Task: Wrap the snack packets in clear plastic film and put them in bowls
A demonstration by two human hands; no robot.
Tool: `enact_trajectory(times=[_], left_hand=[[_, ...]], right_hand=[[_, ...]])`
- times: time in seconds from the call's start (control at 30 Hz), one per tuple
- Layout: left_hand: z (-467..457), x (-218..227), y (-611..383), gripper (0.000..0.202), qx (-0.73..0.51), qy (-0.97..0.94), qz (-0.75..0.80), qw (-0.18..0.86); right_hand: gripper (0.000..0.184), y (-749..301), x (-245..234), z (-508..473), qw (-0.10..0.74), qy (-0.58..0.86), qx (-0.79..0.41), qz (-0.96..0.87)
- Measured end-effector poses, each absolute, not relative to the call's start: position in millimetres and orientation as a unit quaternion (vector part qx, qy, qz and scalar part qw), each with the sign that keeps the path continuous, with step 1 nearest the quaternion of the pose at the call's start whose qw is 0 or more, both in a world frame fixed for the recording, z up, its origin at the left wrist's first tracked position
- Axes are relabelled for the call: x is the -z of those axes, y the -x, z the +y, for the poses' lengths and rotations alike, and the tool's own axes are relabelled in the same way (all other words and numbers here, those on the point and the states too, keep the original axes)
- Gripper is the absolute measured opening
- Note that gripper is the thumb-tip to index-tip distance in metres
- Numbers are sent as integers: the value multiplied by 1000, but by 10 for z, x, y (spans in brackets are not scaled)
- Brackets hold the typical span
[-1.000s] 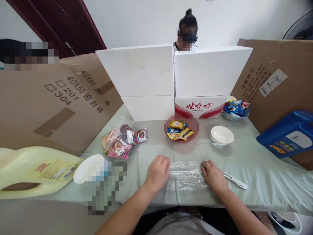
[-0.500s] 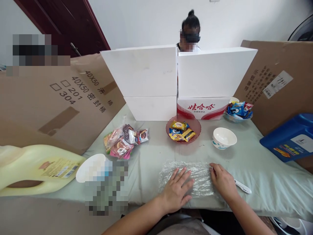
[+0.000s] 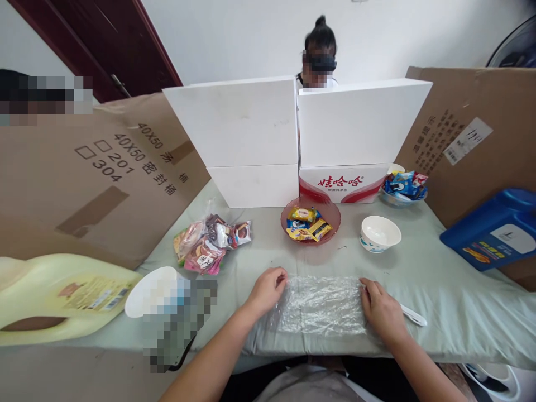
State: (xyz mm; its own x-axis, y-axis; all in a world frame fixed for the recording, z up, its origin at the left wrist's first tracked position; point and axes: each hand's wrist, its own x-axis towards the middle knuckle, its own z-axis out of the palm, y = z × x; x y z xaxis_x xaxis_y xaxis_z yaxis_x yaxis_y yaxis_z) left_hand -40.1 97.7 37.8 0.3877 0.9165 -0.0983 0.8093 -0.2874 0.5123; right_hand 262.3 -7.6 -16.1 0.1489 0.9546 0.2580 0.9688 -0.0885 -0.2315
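A clear, crinkled plastic bag point(image 3: 324, 306) lies flat near the front edge of the cloth-covered table. My left hand point(image 3: 268, 290) pinches its far left corner with thumb and fingers together. At the far right corner, my right hand point(image 3: 381, 308) has its fingers closed on the same bag. Partly under the right hand is a white-handled tool point(image 3: 414, 315); its other end is hidden. Beyond the bag sit a pink glass bowl point(image 3: 288, 231) of wrapped snacks point(image 3: 320, 228) and a white bowl point(image 3: 380, 233).
Bagged snacks point(image 3: 213, 243) lie left of centre, near a white oval dish point(image 3: 151, 290). A yellow jug point(image 3: 71, 296) and a blue bottle point(image 3: 494, 229) flank the table. White boxes point(image 3: 251, 128) and cardboard panels point(image 3: 464, 139) wall it in. A person point(image 3: 320, 50) is behind the boxes.
My left hand has moved from lying spread on the plastic bag to its far left corner and closed there. My right hand stays at the right corner. The view shifted slightly.
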Motion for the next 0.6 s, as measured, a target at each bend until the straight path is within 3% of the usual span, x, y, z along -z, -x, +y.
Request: enact_trajectory(times=[0.33,0.43,0.5,0.6], left_hand=[[964,-262,266,11,-90,-809,554,173],[863,-325,190,14,-132,-816,555,92],[755,-330,99,19,-157,-850,501,54],[608,-227,-39,25,-124,-926,344,95]], right_hand=[[34,-2643,174,-60,136,742,41,-656],[35,-2609,172,-65,126,742,50,-657],[35,-2588,180,-64,120,740,50,-660],[34,-2648,195,-47,124,742,44,-658]])
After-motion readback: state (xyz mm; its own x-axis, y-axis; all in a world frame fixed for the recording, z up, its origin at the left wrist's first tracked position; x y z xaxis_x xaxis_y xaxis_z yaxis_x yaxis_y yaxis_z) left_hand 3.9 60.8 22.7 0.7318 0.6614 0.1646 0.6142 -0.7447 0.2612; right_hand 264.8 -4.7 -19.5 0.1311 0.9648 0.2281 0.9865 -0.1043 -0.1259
